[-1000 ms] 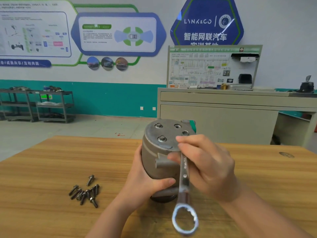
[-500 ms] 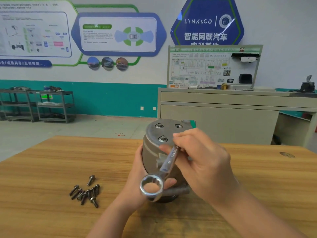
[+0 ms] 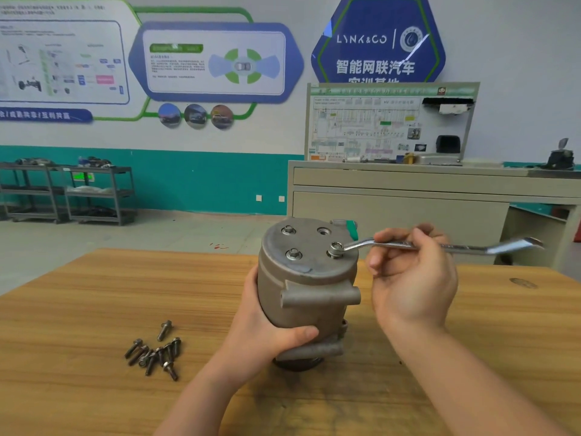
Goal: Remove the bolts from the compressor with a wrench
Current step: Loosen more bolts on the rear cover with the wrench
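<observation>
A grey metal compressor (image 3: 301,297) stands upright on the wooden table (image 3: 78,309). My left hand (image 3: 267,332) grips its lower body from the left. On its flat top sit three bolts and one empty hole (image 3: 323,230). A silver ring wrench (image 3: 408,245) lies level, its ring end seated over the right front bolt (image 3: 335,249), its handle pointing right. My right hand (image 3: 408,278) holds the wrench shaft near its middle, fingers curled over it. Two other bolts (image 3: 294,254) (image 3: 288,230) stay in the top face.
A heap of several loose bolts (image 3: 155,354) lies on the table left of the compressor. Beyond the table stand a beige cabinet (image 3: 408,209) with a wiring display board, and metal shelf carts (image 3: 69,193) at the far left wall.
My right hand swung the wrench from pointing down toward me to lying level, handle out to the right, ring end on the right front bolt. My left hand kept its grip.
</observation>
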{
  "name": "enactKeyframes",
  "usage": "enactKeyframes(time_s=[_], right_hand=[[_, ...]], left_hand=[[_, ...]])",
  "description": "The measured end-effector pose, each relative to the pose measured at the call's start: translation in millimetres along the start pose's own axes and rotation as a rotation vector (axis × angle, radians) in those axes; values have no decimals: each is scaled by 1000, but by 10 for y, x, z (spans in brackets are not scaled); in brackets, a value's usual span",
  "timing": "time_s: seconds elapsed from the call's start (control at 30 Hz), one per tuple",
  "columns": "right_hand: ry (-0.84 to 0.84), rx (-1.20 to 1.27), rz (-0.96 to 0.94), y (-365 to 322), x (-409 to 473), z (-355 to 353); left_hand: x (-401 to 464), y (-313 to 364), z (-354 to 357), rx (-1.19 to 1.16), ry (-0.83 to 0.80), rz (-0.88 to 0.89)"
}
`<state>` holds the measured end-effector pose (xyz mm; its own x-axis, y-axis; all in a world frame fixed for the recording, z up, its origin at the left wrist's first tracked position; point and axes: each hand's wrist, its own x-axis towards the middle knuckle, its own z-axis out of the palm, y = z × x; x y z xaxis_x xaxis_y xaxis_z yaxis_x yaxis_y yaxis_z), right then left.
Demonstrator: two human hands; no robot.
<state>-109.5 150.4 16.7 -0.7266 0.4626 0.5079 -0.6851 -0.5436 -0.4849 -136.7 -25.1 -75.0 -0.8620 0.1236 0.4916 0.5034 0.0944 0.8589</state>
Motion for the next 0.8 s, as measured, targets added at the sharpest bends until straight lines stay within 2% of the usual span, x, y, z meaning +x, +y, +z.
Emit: enactKeyframes(time_s=[0.07,0.13,0.27,0.33,0.47,0.8], right_hand=[[0,37,216,-70,159,0],[-69,33,336,-121,270,-4],[-205,138,351,-207,320,-15],[-189,122,273,-231,308,1],[-132,-249,-66,-245,226,37],[-468,-584,-608,-186,35,34]], left_hand=[[-5,4,-4,-7,-6,-6],[-12,7,-8,-10,-9,-11],[-11,29,-5,-5,-12,-21],[-13,34,-8,-7,-12,-24],[-28,53,1,-8,-1,-18],[-28,34,61,4,40,26]])
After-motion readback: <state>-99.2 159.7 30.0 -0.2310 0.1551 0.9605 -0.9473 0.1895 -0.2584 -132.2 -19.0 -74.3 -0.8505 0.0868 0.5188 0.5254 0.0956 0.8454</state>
